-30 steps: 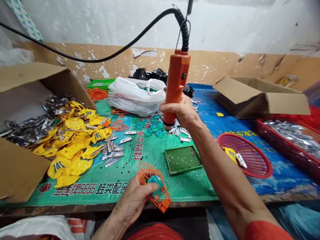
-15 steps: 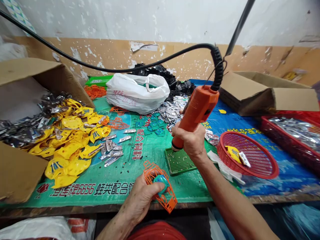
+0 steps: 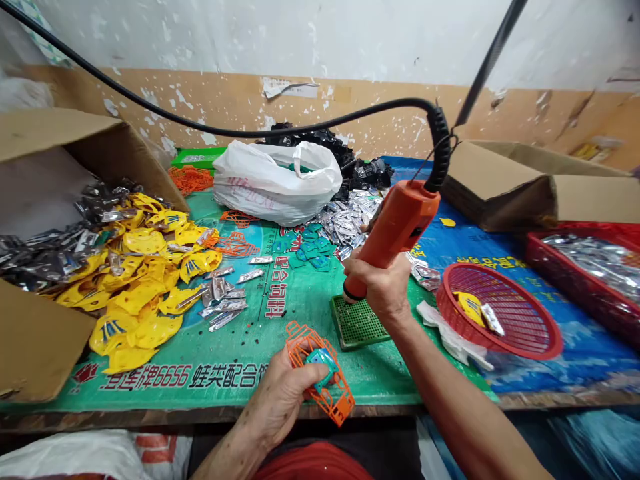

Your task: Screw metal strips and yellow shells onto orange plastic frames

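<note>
Near the table's front edge my left hand (image 3: 286, 387) is closed on an orange plastic lattice frame (image 3: 343, 405), its thumb pressing a small teal plastic part (image 3: 321, 362) against it. My right hand (image 3: 384, 283) is wrapped around an orange electric screwdriver (image 3: 397, 220), held at a slant with its black tip end pointing down and left. The tip end is over the left rear part of a green perforated tray (image 3: 361, 327); whether it touches is unclear. A black cable (image 3: 240, 139) leads from the tool's top. Part of the orange frame is hidden by my left fingers.
Yellow plastic parts (image 3: 143, 313) spill from a cardboard box (image 3: 43, 340) on the left. Behind are a white plastic bag (image 3: 273, 190), teal parts (image 3: 313, 250) and silvery pieces (image 3: 353, 217). To the right stand a red basket (image 3: 543, 317), a red tray (image 3: 560, 287) and another box (image 3: 493, 190).
The screwdriver and right hand have shifted very slightly right in the picture, as have the basket and box. Both hands keep the same hold.
</note>
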`<control>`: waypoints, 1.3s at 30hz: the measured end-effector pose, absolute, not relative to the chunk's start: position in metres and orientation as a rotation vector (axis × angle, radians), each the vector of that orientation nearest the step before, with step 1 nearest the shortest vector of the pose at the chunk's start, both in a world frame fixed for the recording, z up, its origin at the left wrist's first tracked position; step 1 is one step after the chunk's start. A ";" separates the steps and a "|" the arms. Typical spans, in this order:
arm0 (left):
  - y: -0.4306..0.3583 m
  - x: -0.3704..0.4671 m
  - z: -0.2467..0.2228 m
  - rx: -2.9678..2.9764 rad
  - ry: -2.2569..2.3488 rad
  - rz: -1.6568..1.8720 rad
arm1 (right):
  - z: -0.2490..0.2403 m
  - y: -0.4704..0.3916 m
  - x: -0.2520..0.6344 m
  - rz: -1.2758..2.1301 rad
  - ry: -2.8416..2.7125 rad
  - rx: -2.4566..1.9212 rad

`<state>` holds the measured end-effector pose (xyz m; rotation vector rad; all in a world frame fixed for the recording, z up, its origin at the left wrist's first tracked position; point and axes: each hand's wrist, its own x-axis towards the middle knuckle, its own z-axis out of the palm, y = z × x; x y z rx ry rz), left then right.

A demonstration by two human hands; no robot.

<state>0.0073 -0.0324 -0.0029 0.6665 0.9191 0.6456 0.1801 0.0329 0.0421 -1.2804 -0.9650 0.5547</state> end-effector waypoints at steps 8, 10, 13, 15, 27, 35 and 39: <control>-0.032 0.008 -0.004 0.633 0.949 0.648 | 0.037 0.035 0.181 0.565 -0.968 -1.258; -0.032 0.008 -0.004 0.626 0.957 0.647 | 0.037 0.035 0.181 0.570 -0.971 -1.254; -0.032 0.008 -0.003 0.621 0.961 0.638 | 0.037 0.034 0.181 0.556 -0.985 -1.255; -0.032 0.009 -0.002 0.620 0.960 0.638 | 0.037 0.033 0.181 0.546 -0.990 -1.268; -0.033 0.007 -0.009 0.641 0.924 0.677 | 0.050 0.031 0.185 0.572 -0.955 -1.187; -0.035 0.010 -0.009 0.680 0.932 0.782 | 0.083 -0.008 0.164 0.746 -0.945 -0.890; -0.036 0.011 -0.008 0.694 0.947 0.823 | 0.088 -0.025 0.151 0.846 -0.962 -0.856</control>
